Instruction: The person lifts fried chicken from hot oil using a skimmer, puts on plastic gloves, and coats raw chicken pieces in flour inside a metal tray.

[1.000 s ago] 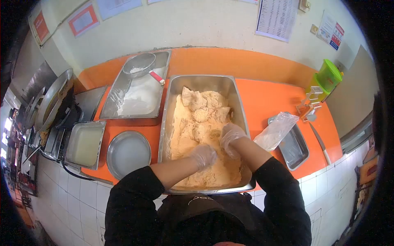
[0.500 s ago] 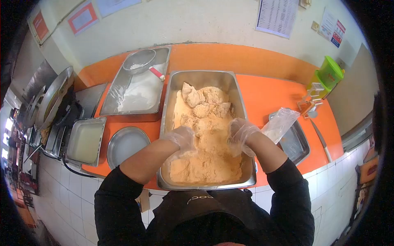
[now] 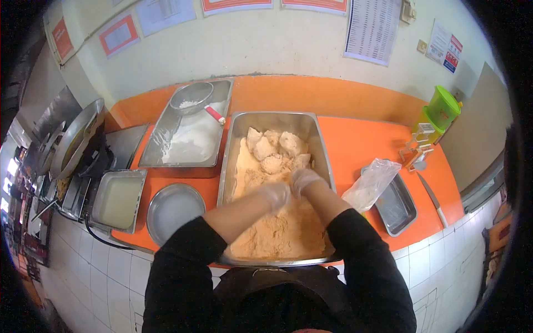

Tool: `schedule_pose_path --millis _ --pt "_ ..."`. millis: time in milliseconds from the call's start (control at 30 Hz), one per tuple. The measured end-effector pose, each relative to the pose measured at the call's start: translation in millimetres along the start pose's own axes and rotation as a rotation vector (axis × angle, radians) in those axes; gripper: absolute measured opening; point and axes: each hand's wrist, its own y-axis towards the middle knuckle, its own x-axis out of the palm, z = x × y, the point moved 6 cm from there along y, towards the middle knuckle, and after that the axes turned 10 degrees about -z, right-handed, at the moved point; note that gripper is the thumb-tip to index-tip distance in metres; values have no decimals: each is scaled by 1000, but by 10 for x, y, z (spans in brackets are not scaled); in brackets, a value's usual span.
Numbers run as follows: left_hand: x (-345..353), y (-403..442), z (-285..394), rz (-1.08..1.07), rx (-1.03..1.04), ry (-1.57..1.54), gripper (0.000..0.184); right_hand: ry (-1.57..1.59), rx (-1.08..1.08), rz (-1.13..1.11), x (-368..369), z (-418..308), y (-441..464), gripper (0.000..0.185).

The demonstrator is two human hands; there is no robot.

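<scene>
A deep steel pan (image 3: 226,166) holds orange-tinted breading flour (image 3: 277,236), and several flour-coated chicken pieces (image 3: 272,163) are heaped at its far end. Both of my hands wear clear plastic gloves and are close together over the middle of the pan, just on the near side of the chicken. My left hand (image 3: 276,196) is smeared by motion, so its fingers do not show clearly. Curled in beside it is my right hand (image 3: 305,180), closed, its fingertips out of sight. Whatever lies beneath or between the hands is hidden.
Left of the pan stand a tray of white flour (image 3: 191,141) with a sieve (image 3: 191,95), a tray of pale liquid (image 3: 116,200) and a round bowl (image 3: 175,212). On the right are a plastic bag (image 3: 375,183), a shallow tray (image 3: 400,208), a knife (image 3: 432,195) and green-yellow tubs (image 3: 441,111).
My hands have come inward from the pan's two sides to its middle, nearly meeting. Some chicken pieces at the far end look shifted. The view has tilted up slightly.
</scene>
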Motion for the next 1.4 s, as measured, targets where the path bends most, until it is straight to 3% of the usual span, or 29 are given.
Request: schedule_pose_path --millis 67,167,267,333,433,467,567,633,667,733,767,833,867,967,1067,1400 --pt "525 291 -133 47 -15 111 15 136 31 -26 234 113 136 17" --pt "678 316 -189 224 240 187 15 -67 -72 -143 36 -37 -7 20" --pt "494 51 -112 -52 185 342 17 -396 -191 -182 28 -11 36 19" --pt "145 -232 15 -199 -5 265 20 -538 -238 -295 -99 -42 -67 20" --pt "-253 -553 62 -416 -161 352 28 -178 -78 -132 -351 1 -257 19" --pt "-275 -614 20 -486 -192 417 32 -228 -146 -80 -349 -17 -273 18" --pt "-262 -611 -139 -350 -224 262 30 -313 -204 -55 -228 7 -224 18" --pt "95 -378 -349 -355 -127 345 30 -278 -47 -226 211 126 162 16" --pt "215 -324 -407 -354 -80 388 30 -371 -129 -223 492 193 400 16" --pt "153 -430 -424 -246 -157 93 28 -560 -292 -218 842 314 620 16" --pt "134 -473 -426 -191 -192 -59 27 -532 -265 -279 845 356 623 16" --pt "99 -434 -399 -270 -175 32 41 -473 -209 -396 176 75 84 15" --pt "82 -426 -388 -306 -168 77 50 -344 -175 -324 2 41 -35 14" --pt "-202 -720 -334 -97 -314 -140 44 -34 -40 -122 -410 18 -305 14" --pt "-433 -874 -248 74 -380 -57 33 78 78 -17 -524 -54 -516 16" --pt "-313 -859 -163 -359 -339 182 31 47 -134 -17 -415 -128 -480 12"
